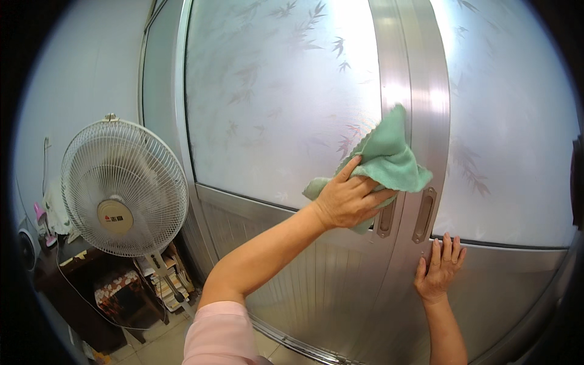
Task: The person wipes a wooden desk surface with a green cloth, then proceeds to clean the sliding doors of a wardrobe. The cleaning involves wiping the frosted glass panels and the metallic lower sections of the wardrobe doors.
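Observation:
A green cloth (392, 155) with a scalloped edge is bunched under my left hand (350, 201), whose fingers grip it against the metal frame of a sliding door. One corner of the cloth sticks up along the frame, and another shows beside my wrist. Part of the left recessed handle (384, 220) is hidden by the cloth and hand. My right hand (440, 267) lies open with fingers stretched on the door's lower metal panel (505, 274), just below the right recessed handle (424, 214). Frosted glass (274, 103) with a leaf pattern fills the upper door panels.
A white standing fan (125, 188) is at the left, close to the door. Behind it are a dark desk (67, 286), a pink lamp (42, 222) and a stack of papers (170, 286). The door's floor track (298, 347) runs along the bottom over pale tiles.

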A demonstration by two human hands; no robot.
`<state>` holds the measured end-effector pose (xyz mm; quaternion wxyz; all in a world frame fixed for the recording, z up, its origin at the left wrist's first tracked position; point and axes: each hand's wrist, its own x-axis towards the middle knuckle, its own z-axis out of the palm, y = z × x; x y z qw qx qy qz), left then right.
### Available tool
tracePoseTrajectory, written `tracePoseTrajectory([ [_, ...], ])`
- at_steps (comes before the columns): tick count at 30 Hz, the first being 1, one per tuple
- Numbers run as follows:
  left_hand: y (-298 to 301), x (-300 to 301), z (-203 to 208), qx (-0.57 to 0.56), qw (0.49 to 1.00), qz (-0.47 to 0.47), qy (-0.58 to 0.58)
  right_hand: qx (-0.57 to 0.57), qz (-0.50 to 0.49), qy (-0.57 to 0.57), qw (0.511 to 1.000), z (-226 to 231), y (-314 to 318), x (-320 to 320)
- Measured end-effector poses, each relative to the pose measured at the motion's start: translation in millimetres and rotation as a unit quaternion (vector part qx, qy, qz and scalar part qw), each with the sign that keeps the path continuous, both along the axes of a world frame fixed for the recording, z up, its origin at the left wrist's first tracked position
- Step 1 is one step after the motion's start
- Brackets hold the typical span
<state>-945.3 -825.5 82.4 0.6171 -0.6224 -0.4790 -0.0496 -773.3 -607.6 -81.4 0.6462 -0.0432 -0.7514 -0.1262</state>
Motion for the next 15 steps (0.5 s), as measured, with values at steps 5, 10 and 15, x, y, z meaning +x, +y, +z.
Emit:
tracePoseTrajectory([
  [5,-48.9,-60.5,4.2,0.193,0.974,0.059,-0.104,0.009,-0.004,0.006,1.0,0.4,0.7,-0.5],
  [10,-174.3,-159.3,-36.7,0.54,0.7,0.097,-0.458,0.004,0.008,0.009,1.0,3.1,-5.1,0.2],
  [15,-112.7,-114.2,-35.5,0.459,0.743,0.014,-0.487,0.017,0.007,0.011,1.0,0.8,-4.9,-3.3],
])
